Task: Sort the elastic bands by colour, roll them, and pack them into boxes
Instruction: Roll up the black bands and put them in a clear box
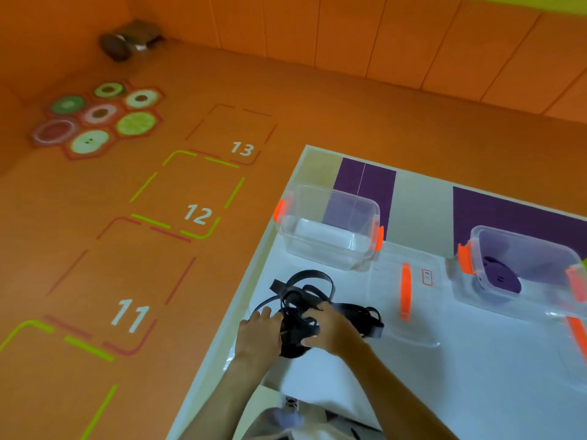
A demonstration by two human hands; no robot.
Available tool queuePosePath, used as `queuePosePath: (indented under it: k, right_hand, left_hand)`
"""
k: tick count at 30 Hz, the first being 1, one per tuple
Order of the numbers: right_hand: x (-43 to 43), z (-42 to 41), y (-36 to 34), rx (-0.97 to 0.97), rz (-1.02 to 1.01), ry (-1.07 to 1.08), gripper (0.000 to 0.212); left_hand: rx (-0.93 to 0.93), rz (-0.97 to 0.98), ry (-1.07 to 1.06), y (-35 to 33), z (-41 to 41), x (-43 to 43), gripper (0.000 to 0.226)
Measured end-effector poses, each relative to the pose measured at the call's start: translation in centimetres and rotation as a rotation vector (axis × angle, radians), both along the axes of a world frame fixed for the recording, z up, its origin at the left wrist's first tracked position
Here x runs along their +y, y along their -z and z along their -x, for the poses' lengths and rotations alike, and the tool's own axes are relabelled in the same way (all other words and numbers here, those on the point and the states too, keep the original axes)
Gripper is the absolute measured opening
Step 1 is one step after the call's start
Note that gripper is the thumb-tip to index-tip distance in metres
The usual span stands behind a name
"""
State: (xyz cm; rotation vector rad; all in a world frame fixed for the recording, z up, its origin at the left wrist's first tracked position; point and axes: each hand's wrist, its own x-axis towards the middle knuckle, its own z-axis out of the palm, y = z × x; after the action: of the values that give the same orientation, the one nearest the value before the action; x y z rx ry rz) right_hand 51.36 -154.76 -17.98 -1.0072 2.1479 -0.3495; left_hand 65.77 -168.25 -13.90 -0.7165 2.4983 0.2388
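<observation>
Both hands are working close together on a tangle of black elastic bands (301, 292), which is lying on the white worktop (476, 376) near its left edge. The right hand (332, 328) is gripping the tangle from above, fingers curled over it and thumb tucked under. The left hand (259, 328) is touching the tangle's left side; can't tell if it is gripping. Loose loops are spilling far and right of the hands. An empty clear box (330, 249) with orange clips is sitting just beyond the tangle. A second clear box (540, 249) is standing at right, holding a rolled purple band (503, 276). A clear lid (422, 312) with an orange handle is lying flat between the boxes, right beside the loops.
</observation>
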Motion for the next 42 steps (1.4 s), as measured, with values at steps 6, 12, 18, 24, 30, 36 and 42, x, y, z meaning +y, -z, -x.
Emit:
queuePosePath:
  k: [6, 12, 18, 24, 30, 36, 42]
  right_hand:
    - [1.4, -0.4, -0.3, 0.166, 0.143, -0.001, 0.027]
    - [4.1, 0.6, -6.0, 0.270, 0.413, -0.084, 0.024]
    - [5.8, 1.1, -9.8, 0.053, 0.603, 0.255, 0.025]
    - [8.1, 2.9, -8.4, -0.069, 0.486, 0.343, 0.037]
    - [9.4, 4.3, -2.7, -0.034, -0.103, 0.230, 0.064]
    - [9.6, 3.7, -0.1, -0.125, -0.324, 0.196, 0.096]
    - [7.7, 3.3, -0.4, -0.318, -0.087, 0.287, 0.077]
  left_hand:
    - [0.205, -0.150, -0.078, 1.4, 0.2, -0.4, 0.075]
    - [0.424, -0.316, 0.026, 1.6, 2.7, -0.4, 0.077]
    - [0.626, -0.459, -0.069, 0.7, 4.9, -0.7, 0.046]
    - [0.680, -0.678, -0.258, 0.5, 4.6, -2.7, 0.041]
    - [0.762, -0.907, -0.467, -0.9, 4.0, -3.5, 0.048]
    - [0.951, -0.915, -0.672, -4.1, 4.3, -6.0, 0.034]
    - [0.904, -0.879, -0.553, -5.6, 4.6, -6.3, 0.032]
